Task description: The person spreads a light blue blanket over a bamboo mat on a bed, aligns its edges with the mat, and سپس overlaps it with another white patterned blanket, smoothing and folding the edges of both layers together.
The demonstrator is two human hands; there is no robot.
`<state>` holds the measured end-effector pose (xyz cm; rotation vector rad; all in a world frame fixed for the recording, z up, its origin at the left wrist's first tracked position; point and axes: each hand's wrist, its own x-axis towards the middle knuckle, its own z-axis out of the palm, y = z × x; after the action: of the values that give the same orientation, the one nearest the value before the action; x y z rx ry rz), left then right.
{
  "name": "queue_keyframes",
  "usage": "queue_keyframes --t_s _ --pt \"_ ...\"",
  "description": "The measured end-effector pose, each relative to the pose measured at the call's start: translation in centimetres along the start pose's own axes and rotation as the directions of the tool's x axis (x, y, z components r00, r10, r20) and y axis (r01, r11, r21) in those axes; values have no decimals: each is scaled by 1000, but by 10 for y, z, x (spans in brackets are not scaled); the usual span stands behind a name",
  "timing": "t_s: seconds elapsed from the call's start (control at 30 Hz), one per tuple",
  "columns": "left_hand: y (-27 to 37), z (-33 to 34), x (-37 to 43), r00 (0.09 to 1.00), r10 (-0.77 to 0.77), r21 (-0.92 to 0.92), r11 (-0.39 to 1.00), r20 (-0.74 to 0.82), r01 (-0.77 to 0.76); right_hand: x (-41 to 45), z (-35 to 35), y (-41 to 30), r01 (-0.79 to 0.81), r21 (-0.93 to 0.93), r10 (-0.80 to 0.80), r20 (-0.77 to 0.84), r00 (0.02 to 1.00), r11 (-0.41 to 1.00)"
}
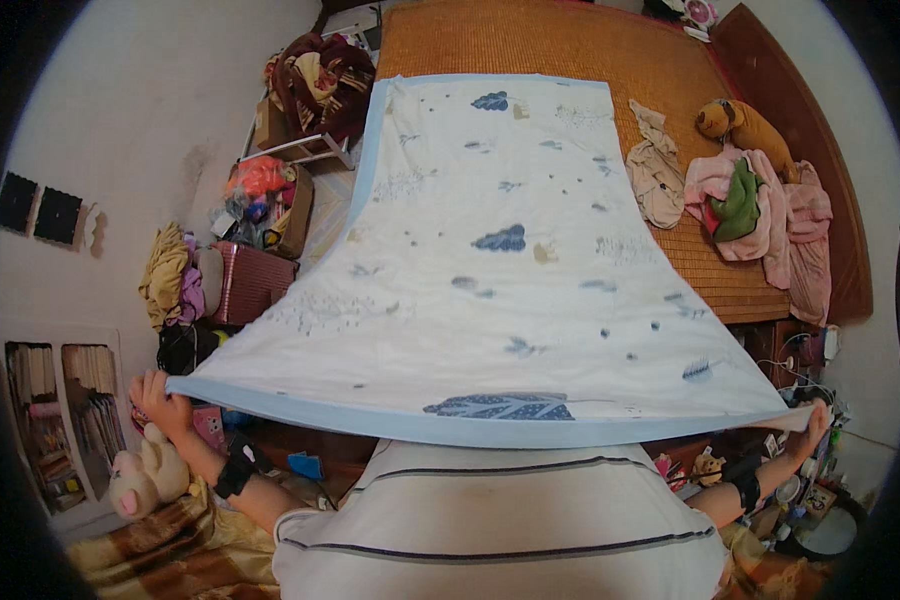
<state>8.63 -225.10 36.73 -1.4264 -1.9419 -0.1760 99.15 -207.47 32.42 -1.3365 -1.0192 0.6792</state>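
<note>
A white blanket with a blue leaf print and light-blue edging (495, 300) stretches from my hands across to a bed covered with a woven mat (495, 37). At the far left my left hand (163, 405) grips one near corner of the blanket. My right hand (817, 427) grips the other near corner at the far right, arms spread wide. The near edge hangs taut between them, in front of my striped shirt. The far part of the blanket lies over the mat.
Beige cloth (654, 172), a pink blanket (772, 217) and a brown plush toy (757, 135) lie on the mat at right. To the left stand a reddish suitcase (253, 283), a cardboard box of items (292, 217) and a frame with a dark blanket (322, 82). A white plush toy (146, 476) sits lower left.
</note>
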Motion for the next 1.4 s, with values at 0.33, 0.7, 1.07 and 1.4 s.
queue_keyframes --t_s 0.33,0.7,1.07,1.4 --pt "-12 2 35 992 71 26 997 107 -75 53 -17 -24 54 47 -49 -90 995 997" --pt "41 112 106 977 166 -254 959 134 -128 126 145 7 141 -521 -135 51 990 842" --pt "119 289 157 851 245 -431 902 464 -25 197 304 135 242 -714 -115 223 968 657" --pt "183 443 194 738 431 -419 881 519 -220 252 365 249 240 -815 56 315 947 527"
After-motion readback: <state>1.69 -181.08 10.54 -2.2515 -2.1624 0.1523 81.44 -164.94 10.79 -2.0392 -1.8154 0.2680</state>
